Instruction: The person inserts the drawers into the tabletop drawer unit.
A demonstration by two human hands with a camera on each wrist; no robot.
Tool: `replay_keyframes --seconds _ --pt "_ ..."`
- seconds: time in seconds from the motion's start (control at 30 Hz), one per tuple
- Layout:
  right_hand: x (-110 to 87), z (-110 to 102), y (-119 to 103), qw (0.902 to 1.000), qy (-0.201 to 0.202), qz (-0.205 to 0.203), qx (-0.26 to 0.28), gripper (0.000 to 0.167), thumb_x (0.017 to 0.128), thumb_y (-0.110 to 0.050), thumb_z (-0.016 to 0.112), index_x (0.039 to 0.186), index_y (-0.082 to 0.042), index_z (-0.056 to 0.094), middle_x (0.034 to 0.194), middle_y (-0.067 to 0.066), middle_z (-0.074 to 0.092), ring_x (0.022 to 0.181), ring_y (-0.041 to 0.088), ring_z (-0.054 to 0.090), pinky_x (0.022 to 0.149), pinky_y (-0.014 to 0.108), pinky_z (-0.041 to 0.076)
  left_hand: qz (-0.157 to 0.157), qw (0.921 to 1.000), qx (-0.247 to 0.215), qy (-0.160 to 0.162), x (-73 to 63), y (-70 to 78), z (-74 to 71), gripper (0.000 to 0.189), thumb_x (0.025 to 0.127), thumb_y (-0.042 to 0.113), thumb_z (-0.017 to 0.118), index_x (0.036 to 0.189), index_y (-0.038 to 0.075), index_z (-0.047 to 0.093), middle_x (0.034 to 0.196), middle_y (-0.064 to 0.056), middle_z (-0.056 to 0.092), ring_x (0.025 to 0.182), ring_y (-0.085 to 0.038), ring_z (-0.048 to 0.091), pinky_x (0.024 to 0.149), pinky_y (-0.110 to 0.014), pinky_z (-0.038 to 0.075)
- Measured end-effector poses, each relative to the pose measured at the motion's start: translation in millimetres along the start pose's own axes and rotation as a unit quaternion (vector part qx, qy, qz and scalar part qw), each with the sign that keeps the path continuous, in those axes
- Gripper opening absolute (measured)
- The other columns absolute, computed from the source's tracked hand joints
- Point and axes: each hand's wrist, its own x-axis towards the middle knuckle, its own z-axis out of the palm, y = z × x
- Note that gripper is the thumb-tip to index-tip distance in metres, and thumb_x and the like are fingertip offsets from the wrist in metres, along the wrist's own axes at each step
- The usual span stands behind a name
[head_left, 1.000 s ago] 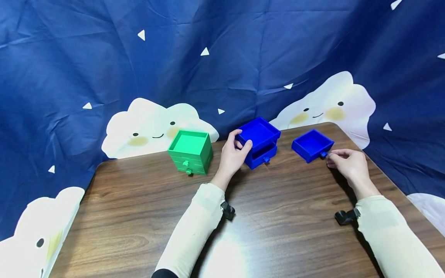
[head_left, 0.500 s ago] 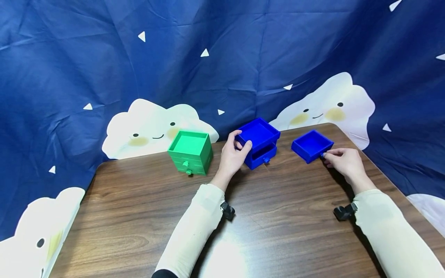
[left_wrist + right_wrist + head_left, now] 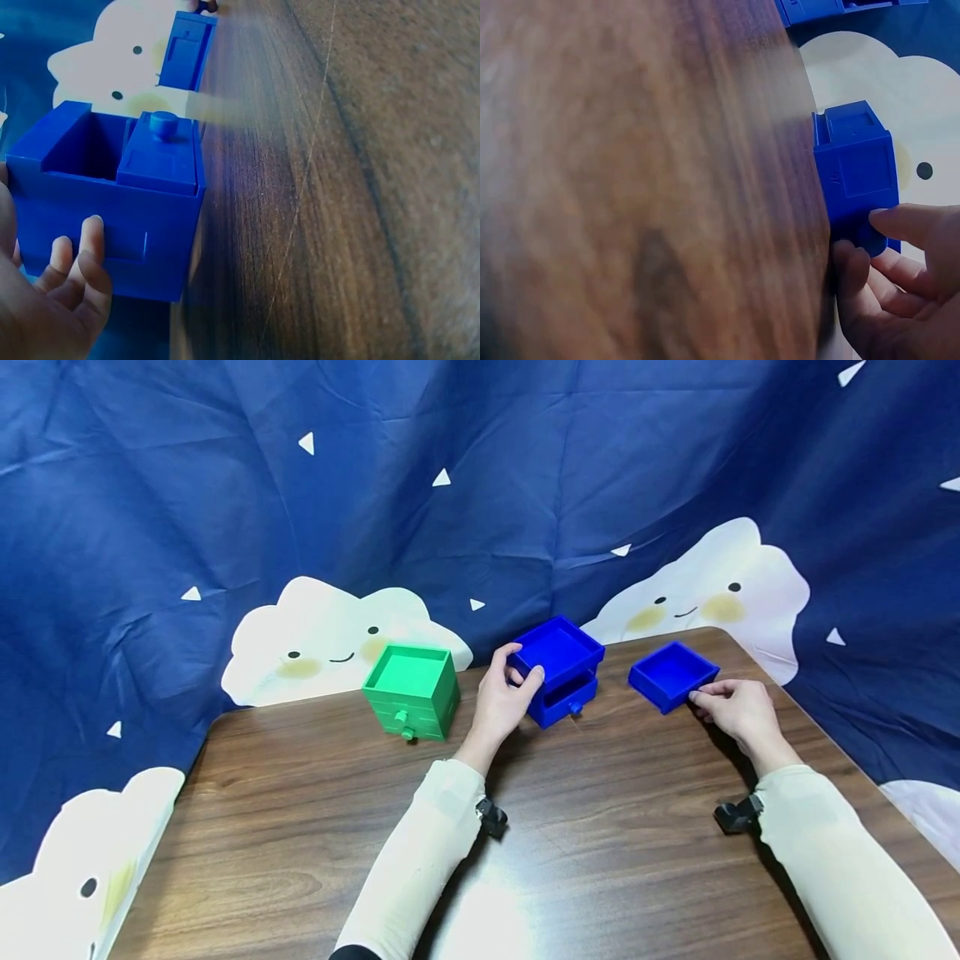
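A small blue drawer cabinet (image 3: 558,652) stands at the back of the table, its upper slot vacant and its lower drawer (image 3: 161,154) in place with a round knob. My left hand (image 3: 502,700) grips the cabinet's left side, thumb at the front top edge; its curled fingers rest against the side wall in the left wrist view. To the right, a separate blue drawer (image 3: 672,675) lies on the table with its open side up. My right hand (image 3: 741,712) pinches this drawer's knob (image 3: 870,238) between thumb and fingers.
A green drawer cabinet (image 3: 411,689) with two knobs stands left of the left hand. The wooden table (image 3: 600,827) has its back edge near a blue curtain (image 3: 510,485) with cloud patterns. The table's right edge runs close beside the right hand.
My right hand has moved left to the loose drawer's knob and taken hold of it. The left hand and the cabinet have stayed in place.
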Motion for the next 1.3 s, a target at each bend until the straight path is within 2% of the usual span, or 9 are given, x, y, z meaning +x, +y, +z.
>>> replay_keyframes --seconds 0.3,0.57,0.77,0.97,1.3 --pt "-1.3 1 -1 0.9996 -0.011 0.013 0.022 0.037 0.103 -0.017 0.070 0.118 0.017 0.069 0.070 -0.006 0.076 0.059 -0.001 0.068 0.058 0.019 0.057 -0.001 1.0000 0.004 0.002 -1.3 -0.7 1.5 0.055 0.100 0.036 0.071 0.150 0.020 0.056 0.099 -0.017 0.063 0.081 -0.023 0.057 0.070 -0.025 0.044" --pt "-2.7 3 0 0.9913 -0.032 0.000 0.128 0.025 0.105 -0.006 0.063 0.111 0.018 0.063 0.068 -0.010 0.073 0.061 -0.002 0.071 0.063 0.020 0.062 -0.003 1.0000 0.001 0.000 -1.1 0.3 1.7 0.054 0.101 0.035 0.071 0.151 0.020 0.055 0.099 -0.017 0.062 0.081 -0.022 0.056 0.070 -0.025 0.044" --pt "-5.3 4 -1 0.9789 -0.033 0.005 0.201 0.008 0.104 -0.001 0.063 0.098 0.004 0.064 0.070 -0.011 0.072 0.065 -0.001 0.072 0.068 0.019 0.063 -0.004 1.0000 0.001 -0.002 -0.2 0.1 0.8 0.054 0.101 0.034 0.070 0.151 0.021 0.055 0.100 -0.019 0.063 0.081 -0.022 0.056 0.070 -0.026 0.044" --pt "-11.6 3 -1 0.9694 -0.015 0.030 0.243 0.025 0.102 -0.001 0.067 0.081 -0.013 0.070 0.068 -0.013 0.073 0.065 -0.001 0.074 0.068 0.017 0.062 -0.006 1.0000 0.002 -0.001 -0.5 0.5 1.1 0.054 0.101 0.034 0.071 0.151 0.021 0.055 0.101 -0.018 0.063 0.082 -0.023 0.057 0.071 -0.026 0.044" --pt "-18.5 4 0 0.9461 -0.008 0.043 0.321 0.029 0.098 0.004 0.069 0.074 -0.012 0.073 0.069 -0.005 0.074 0.063 0.004 0.075 0.066 0.021 0.063 -0.003 1.0000 0.001 0.000 -0.7 1.0 1.5 0.055 0.100 0.034 0.071 0.151 0.020 0.055 0.100 -0.018 0.063 0.081 -0.021 0.055 0.070 -0.025 0.044"
